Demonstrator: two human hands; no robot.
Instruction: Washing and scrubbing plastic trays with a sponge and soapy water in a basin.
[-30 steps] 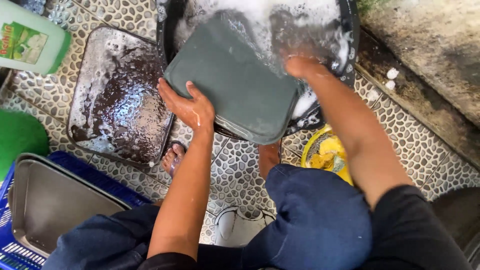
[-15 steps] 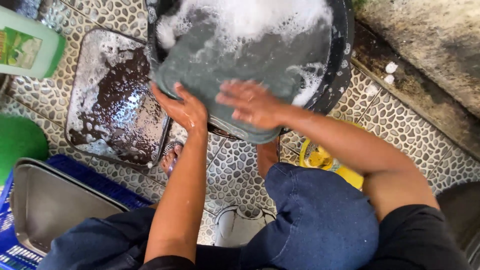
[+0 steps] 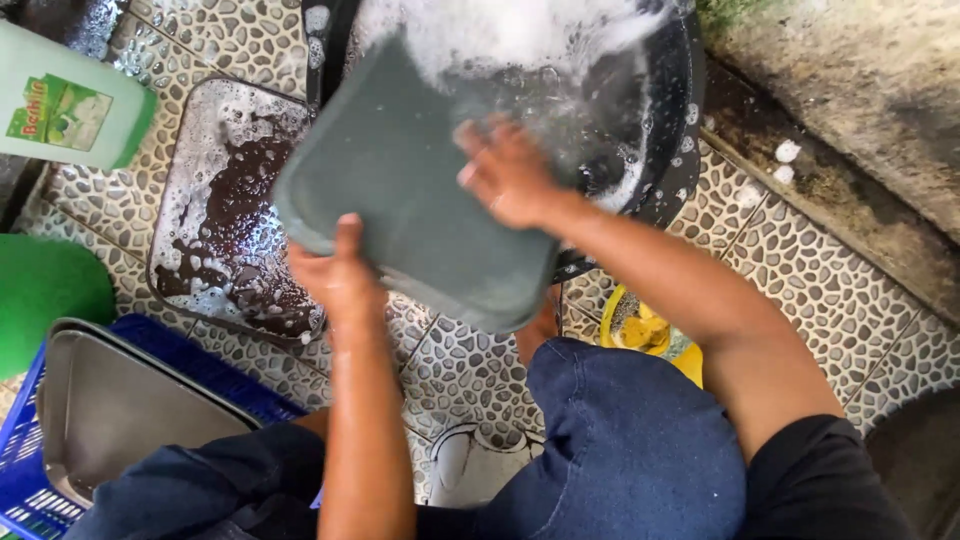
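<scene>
Grey tray (image 3: 400, 190): being held tilted over the black basin, its lower edge hanging out past the basin rim above the pebble-tiled floor.
Left hand (image 3: 335, 275): gripping the tray's lower left edge, thumb lying up on the grey surface, fingers wrapping underneath.
Right hand (image 3: 510, 175): pressing flat on the tray's upper right part with fingers spread; grip not clenching anything, blurred in the picture.
Black basin (image 3: 670, 130): sitting behind the tray, holding white foam and water.
Soapy metal tray (image 3: 225, 215): lying flat on the floor just left of the grey tray, carrying dark water and suds.
Pebble-tiled floor (image 3: 470, 370): lying wet under everything.
Blue crate (image 3: 30, 470): standing at lower left, holding a clean metal tray (image 3: 110, 410).
Green bottle (image 3: 70, 110): lying at upper left.
Yellow sponge (image 3: 645, 330): sitting near the right knee.
</scene>
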